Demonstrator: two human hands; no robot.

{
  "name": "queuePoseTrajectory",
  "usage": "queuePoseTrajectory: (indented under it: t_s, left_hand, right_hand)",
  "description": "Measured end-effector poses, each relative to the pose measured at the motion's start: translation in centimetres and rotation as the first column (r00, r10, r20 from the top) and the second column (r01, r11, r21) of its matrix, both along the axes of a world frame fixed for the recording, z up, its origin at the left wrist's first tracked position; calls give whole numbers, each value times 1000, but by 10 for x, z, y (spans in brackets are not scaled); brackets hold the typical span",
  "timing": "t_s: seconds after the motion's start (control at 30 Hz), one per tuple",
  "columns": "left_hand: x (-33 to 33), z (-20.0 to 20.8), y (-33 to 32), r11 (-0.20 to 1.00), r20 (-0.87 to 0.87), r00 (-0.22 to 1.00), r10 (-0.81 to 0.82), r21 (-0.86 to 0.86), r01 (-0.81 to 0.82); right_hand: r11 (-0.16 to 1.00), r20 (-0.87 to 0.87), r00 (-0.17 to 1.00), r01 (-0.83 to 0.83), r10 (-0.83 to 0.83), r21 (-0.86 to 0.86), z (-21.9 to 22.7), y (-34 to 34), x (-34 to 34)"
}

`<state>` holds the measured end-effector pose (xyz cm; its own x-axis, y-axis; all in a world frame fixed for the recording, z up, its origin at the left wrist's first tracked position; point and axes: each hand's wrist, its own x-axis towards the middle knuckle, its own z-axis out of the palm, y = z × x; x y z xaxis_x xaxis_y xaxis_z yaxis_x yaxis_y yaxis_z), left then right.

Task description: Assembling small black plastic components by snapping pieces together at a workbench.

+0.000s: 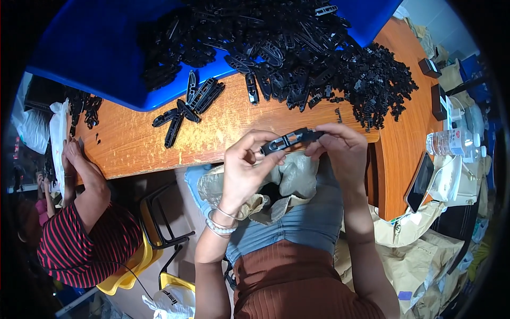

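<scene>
A long, narrow black plastic part [288, 140] with slots in it is held up just off the table's front edge. My left hand [245, 162] pinches its left end between thumb and fingers. At its right end, my right hand [340, 146] has its fingers closed on it; whether a smaller piece is also between those fingers, I cannot tell. On the table beyond lie several similar black parts [204, 95] in a loose cluster. A heap of small black clips [380, 80] is at the right, beside a large pile of long black parts [255, 40].
The pile spills from a blue bin [114, 87] onto the worn wooden table [223, 122]. At right are a water bottle [449, 142] and a phone [418, 182]. A co-worker in a striped top [90, 239] sits at left. A bag [295, 175] rests on my lap.
</scene>
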<state>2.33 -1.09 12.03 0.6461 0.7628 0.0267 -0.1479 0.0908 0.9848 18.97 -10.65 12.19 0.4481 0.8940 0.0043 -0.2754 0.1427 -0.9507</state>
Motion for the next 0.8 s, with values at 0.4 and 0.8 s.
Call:
queuePoseTrajectory:
  t_s: [0.4,0.8]
  left_hand:
    - [-1,18,-13,983,35,999,-6,-185,12]
    - [-3,11,-5,990,-123,982,-140,-2,141]
  right_hand:
    - [977,726,654,116,-210,178,2,3,-21]
    - [996,308,951,-12,39,-88,-19,-12,-20]
